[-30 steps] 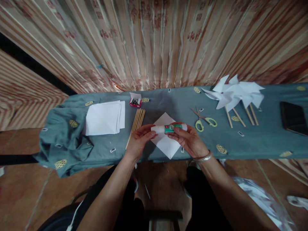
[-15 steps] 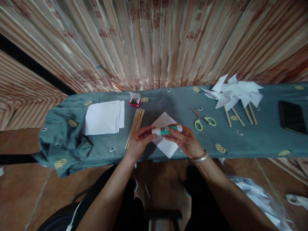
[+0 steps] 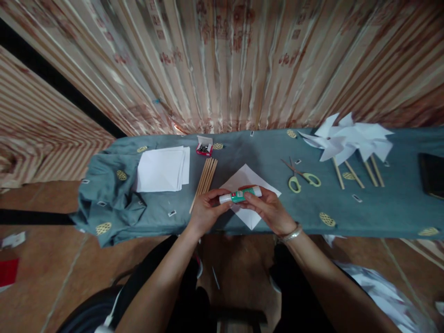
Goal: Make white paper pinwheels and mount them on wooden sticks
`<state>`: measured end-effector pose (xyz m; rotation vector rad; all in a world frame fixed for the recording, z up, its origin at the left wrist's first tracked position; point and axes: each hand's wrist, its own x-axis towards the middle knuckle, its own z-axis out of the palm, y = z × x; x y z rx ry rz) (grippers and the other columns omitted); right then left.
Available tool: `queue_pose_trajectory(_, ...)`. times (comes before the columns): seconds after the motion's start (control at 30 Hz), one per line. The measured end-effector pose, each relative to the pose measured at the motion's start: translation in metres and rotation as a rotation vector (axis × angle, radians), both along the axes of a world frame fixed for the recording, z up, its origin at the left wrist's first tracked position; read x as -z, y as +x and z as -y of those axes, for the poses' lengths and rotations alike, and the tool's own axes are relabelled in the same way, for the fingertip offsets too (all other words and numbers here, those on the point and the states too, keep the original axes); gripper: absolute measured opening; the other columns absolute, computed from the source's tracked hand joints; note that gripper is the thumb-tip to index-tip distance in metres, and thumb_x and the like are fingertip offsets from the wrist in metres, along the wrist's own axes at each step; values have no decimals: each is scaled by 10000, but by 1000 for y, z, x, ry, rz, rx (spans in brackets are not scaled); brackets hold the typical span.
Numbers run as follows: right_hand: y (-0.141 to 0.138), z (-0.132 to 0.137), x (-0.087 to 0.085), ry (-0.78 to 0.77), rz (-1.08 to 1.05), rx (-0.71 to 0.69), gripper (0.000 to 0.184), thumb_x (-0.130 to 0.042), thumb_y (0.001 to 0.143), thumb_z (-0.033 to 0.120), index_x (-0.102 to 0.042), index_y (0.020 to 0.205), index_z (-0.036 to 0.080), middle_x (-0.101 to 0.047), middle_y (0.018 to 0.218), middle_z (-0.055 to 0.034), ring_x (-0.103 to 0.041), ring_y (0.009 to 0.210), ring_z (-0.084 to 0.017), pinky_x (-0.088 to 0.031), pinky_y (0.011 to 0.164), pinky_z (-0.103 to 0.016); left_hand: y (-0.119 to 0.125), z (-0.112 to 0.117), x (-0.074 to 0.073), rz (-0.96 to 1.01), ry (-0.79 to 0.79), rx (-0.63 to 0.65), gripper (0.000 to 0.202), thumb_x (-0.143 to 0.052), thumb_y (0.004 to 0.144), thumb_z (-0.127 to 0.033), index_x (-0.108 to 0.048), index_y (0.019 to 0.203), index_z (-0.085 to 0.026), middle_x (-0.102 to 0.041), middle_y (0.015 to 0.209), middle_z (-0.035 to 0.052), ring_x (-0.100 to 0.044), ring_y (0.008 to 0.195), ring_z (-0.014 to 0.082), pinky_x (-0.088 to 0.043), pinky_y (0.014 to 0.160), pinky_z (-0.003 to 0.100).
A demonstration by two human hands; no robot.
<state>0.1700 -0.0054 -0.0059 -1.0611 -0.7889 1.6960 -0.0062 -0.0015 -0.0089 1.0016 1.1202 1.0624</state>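
A green and white glue stick [image 3: 238, 196] lies level between my two hands, above the table. My left hand [image 3: 207, 208] pinches its white left end with thumb and fingertips. Around the green body and right end, my right hand [image 3: 269, 209] is closed, thumb on top. Beneath them a white square of paper [image 3: 247, 175] rests on the cloth with one corner towards me, partly covered by my hands. Just left of it several wooden sticks [image 3: 205, 178] lie side by side. Green-handled scissors [image 3: 300, 175] lie spread apart to the right.
A stack of white paper [image 3: 161, 170] lies on the left of the cloth-covered table [image 3: 263, 148]. Behind the sticks stands an open red box of pins [image 3: 204, 147]. Several paper pinwheels [image 3: 350, 138] on sticks lie at right, near a dark flat object [image 3: 432, 175]. A curtain [image 3: 225, 69] hangs behind.
The view has swung slightly left, so the table appears shifted to the right. The glue stick is now a little lower over the paper, still held in both hands.
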Motion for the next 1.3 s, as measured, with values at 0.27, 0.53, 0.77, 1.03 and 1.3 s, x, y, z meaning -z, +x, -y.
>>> queue_pose_trajectory(0.27, 13, -5, -1, 34, 65, 29, 392, -817, 689, 419, -698, 999, 212, -761, 995, -57, -712, 807, -146, -540, 733, -268, -56, -25, 5, -297, 125, -446, 349, -798, 574, -347, -724, 861, -163, -713, 800, 17, -615, 706, 145, -487, 692, 263)
queue_pose_trajectory(0.53, 30, -5, -2, 119, 227, 49, 363, -785, 718, 430, -692, 991, 209, -754, 974, -63, -698, 806, -162, -540, 743, -309, -92, -32, 17, -1104, 218, -427, 342, -618, 699, -355, -693, 972, -164, -713, 944, 79, -625, 778, 220, -484, 759, 337)
queue_pose_trajectory(0.77, 56, -6, 11, 449, 832, 69, 211, -630, 835, 354, -707, 998, 243, -745, 1013, -59, -691, 944, -229, -522, 915, -419, -84, -23, 10, -1335, 382, -345, 377, -637, 752, -336, -650, 1079, -149, -663, 1026, 131, -572, 1023, 326, -437, 919, 461)
queue_pose_trajectory(1.03, 62, 2, 20, 754, 1152, -169, 322, -463, 917, 259, -661, 1170, 239, -641, 1290, -91, -564, 1230, -268, -438, 1064, -499, -13, 11, 11, -945, 718, 341, 300, -671, 815, -242, -670, 1115, -240, -614, 1278, 81, -505, 1203, 288, -408, 1023, 483)
queue_pose_trajectory(1.3, 62, 1, 20, 770, 1208, -267, 344, -451, 904, 193, -645, 1187, 192, -610, 1308, -129, -519, 1278, -276, -410, 1089, -526, 2, 11, 24, -874, 667, 449, 338, -697, 810, -244, -673, 1147, -222, -628, 1274, 99, -515, 1216, 298, -409, 1029, 494)
